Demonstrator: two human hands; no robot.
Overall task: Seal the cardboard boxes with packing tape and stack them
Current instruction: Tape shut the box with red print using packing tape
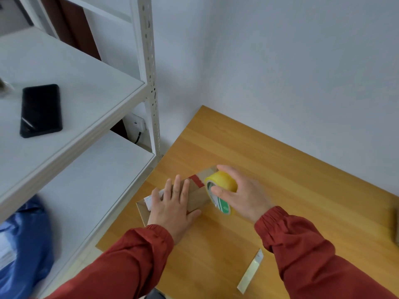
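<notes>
**A:** Pressing the lid shut with a flat palm, is that the right way to start?

**B:** Yes. The left hand [172, 203] lies spread on the small cardboard box [198, 198], fingers straight and gripping nothing, which pins the flaps. The box sits on the wooden table [280, 169], near its left edge and beside the white shelf unit [86, 83].

**A:** And the tape?

**B:** The right hand [244, 197] grasps the roll of packing tape [220, 186], with the thumb on its near face and the fingers curled over the far side. The roll stands on edge at the box's right end. I cannot tell whether any strip is stuck down yet.

**A:** So how do I lay it well?

**B:** I would anchor the free end a little way down the right side wall, then draw the roll leftward along the seam with the strip taut and low. The flat hand should give way ahead of it and then smooth the tape down behind it.

**A:** What could go wrong?

**B:** The box looks light, so a hard pull may drag or tip it, and slack tape is likely to wrinkle. Run the strip past the white label [151, 200] and over the left end.

**A:** And cutting?

**B:** What looks like a utility knife [251, 271] lies on the near right of the table, well apart from the box. Press the strip down before reaching for it.
</notes>
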